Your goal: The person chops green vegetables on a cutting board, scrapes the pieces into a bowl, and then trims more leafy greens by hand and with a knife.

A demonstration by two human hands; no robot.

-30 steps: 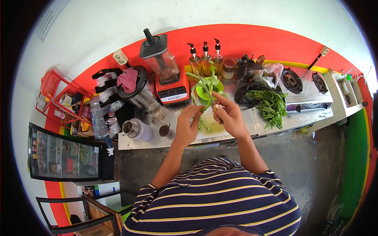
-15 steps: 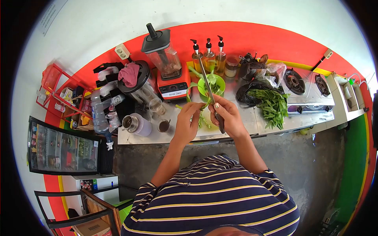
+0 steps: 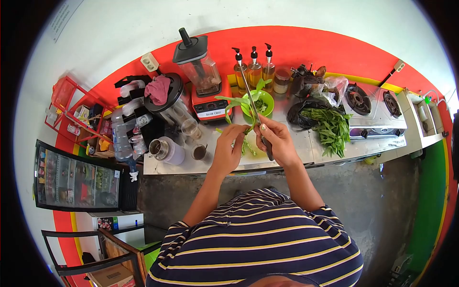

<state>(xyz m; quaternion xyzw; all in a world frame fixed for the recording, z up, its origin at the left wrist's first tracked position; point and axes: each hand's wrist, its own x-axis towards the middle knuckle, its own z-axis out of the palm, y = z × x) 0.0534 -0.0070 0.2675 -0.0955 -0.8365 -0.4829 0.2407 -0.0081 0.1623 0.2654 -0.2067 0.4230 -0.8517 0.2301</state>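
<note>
My right hand (image 3: 278, 142) is wrapped round the handle of a long knife (image 3: 250, 93), its blade pointing up and away toward the pump bottles. Pinched in my left hand (image 3: 226, 149) is a leafy green stem (image 3: 237, 101), which rises beside the blade with its leaves spread over a bright green bowl (image 3: 270, 104). Cut green pieces (image 3: 260, 105) lie inside the bowl. Below the bowl, more thin green stems (image 3: 247, 147) rest on a pale board, partly hidden by my hands.
A bundle of greens (image 3: 331, 131) lies at the right, before a gas stove (image 3: 375, 122). Three pump bottles (image 3: 254, 71) stand behind the bowl. At the left are a red blender (image 3: 209, 106), a dark drink glass (image 3: 199, 152) and a steel flask (image 3: 167, 151).
The leaves of the held stem have shifted and spread further left and up over the bowl. Both hands and the knife stay in nearly the same place.
</note>
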